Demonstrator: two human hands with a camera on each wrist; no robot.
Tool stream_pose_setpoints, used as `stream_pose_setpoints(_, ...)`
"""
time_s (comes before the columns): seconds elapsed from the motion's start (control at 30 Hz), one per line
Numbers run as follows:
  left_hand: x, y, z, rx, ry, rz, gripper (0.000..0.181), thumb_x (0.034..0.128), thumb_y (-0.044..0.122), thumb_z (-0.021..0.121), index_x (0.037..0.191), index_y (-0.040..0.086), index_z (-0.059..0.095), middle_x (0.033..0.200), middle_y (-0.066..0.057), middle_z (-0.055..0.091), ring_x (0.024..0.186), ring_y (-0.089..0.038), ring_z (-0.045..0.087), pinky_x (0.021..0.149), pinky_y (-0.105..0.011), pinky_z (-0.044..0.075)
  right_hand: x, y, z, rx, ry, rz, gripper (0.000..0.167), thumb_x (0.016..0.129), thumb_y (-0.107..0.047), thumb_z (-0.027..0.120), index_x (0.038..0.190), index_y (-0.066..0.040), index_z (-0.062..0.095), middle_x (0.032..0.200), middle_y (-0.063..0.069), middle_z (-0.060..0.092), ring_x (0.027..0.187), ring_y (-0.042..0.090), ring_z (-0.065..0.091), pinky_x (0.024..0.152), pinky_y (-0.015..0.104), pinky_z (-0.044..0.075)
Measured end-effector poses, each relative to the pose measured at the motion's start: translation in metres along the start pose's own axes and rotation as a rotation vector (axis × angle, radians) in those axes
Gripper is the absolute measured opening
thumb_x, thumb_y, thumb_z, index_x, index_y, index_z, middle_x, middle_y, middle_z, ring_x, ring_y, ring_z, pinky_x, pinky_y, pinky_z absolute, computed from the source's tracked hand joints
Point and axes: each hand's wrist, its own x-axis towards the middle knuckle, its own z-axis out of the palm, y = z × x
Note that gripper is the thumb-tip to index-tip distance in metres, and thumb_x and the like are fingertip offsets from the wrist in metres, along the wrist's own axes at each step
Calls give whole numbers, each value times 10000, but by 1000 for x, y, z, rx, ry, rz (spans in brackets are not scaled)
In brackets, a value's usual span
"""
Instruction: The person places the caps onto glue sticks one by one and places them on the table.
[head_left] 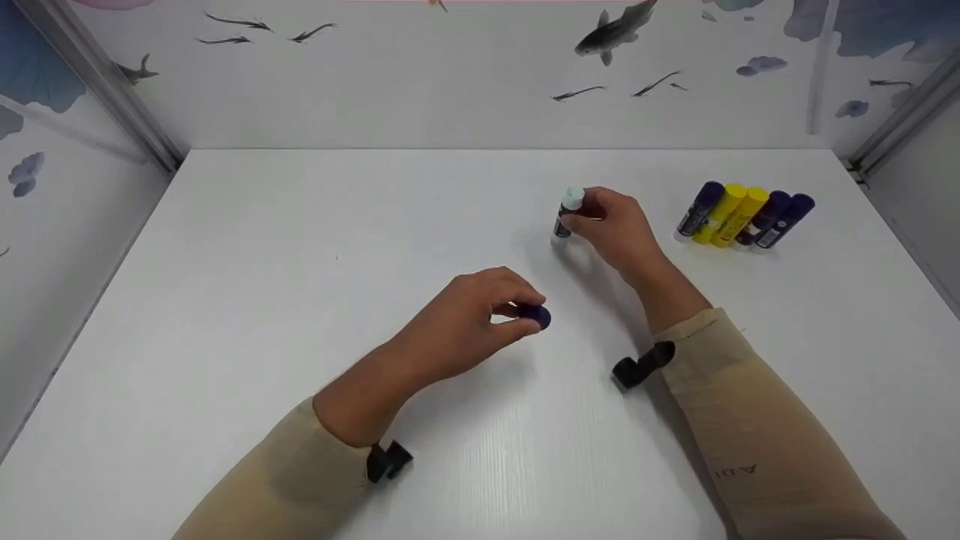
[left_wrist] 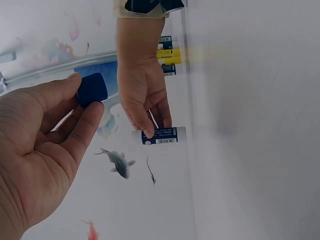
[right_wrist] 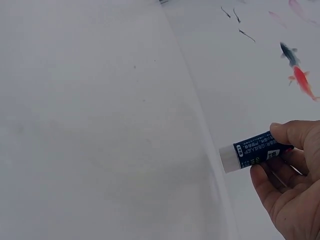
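Note:
My right hand grips a glue stick upright at or just above the white table; its cap is off and the pale top shows. The glue stick has a dark blue label and a white base in the right wrist view. Nearer to me and to the left, my left hand pinches a dark blue cap between thumb and fingers. That cap is held apart from the glue stick in the left wrist view.
Several capped glue sticks, dark blue ones and yellow ones, lie side by side at the table's right back. White panels painted with fish wall the table at the back and sides.

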Motion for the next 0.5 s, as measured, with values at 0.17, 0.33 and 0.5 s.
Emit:
stream_pose_setpoints(0.17,-1,0,0,-6,-2,-11,241,995,79,751,1229,23,758,1208,-61,730,1090,-162,745,991,-189,594,-5,0,-1,13,4,-29,347,1023,-137,713,1365,-93,672,1315,107,702,1246,227,658,1143,413,550)
stream_pose_setpoints(0.33,-1,-2,1,-5,2,-9,225,998,84,750,1218,35,762,1204,-53,731,1088,-150,739,1005,-204,595,-8,0,-2,30,8,-52,327,1018,-126,719,1340,-79,686,1298,125,708,1235,229,665,1134,420,553)
stream_pose_setpoints(0.5,0,0,1,-3,0,-18,231,997,88,752,1225,48,766,1205,-40,730,1085,-133,737,1002,-187,588,-11,-1,-4,29,6,-40,321,1023,-146,721,1338,-92,685,1297,117,707,1235,227,665,1149,422,546)
